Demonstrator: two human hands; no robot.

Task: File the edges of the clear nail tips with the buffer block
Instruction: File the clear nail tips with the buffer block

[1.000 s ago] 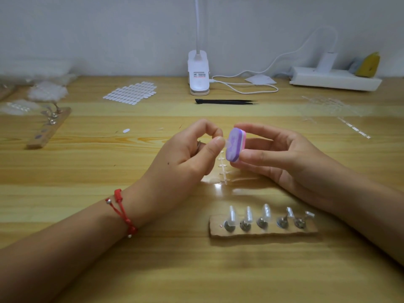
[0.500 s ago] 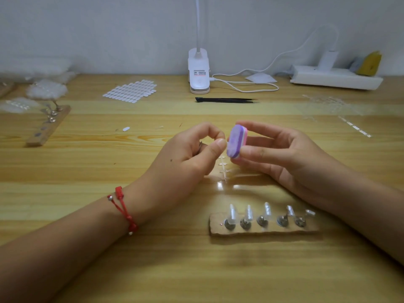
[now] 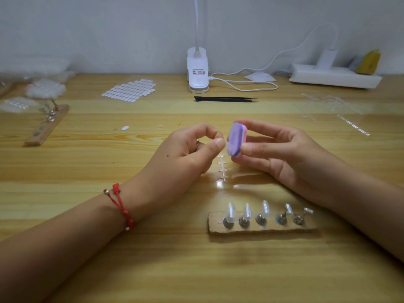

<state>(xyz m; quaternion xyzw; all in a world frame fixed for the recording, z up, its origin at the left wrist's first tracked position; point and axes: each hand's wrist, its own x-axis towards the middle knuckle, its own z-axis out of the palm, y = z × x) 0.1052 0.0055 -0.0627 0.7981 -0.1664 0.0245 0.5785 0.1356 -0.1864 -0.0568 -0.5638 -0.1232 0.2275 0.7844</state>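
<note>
Purple grit on one face and pink foam behind: the buffer block (image 3: pixel 237 141) is a small rounded slab with a matte surface. It stands on end above the wooden table (image 3: pixel 87 162), gripped between the thumb and fingertips of the right hand (image 3: pixel 282 154). The left hand (image 3: pixel 185 154) pinches a clear nail tip (image 3: pixel 227 145) between thumb and curled forefinger. The tip's edge is against the purple face, but it is glassy and too small to read further. Over the last second almost nothing shifts; both hands keep their place and contact holds, with only a slight rocking. Judgement: short filing strokes, with this tip mid-file. Nearer the person, a rough brown strip (image 3: pixel 262 229) carries five metal studs with mounted clear tips (image 3: pixel 230 212); whether those are filed cannot be told. A thin transparent sprue (image 3: pixel 222 169) lies below the hands.
</note>
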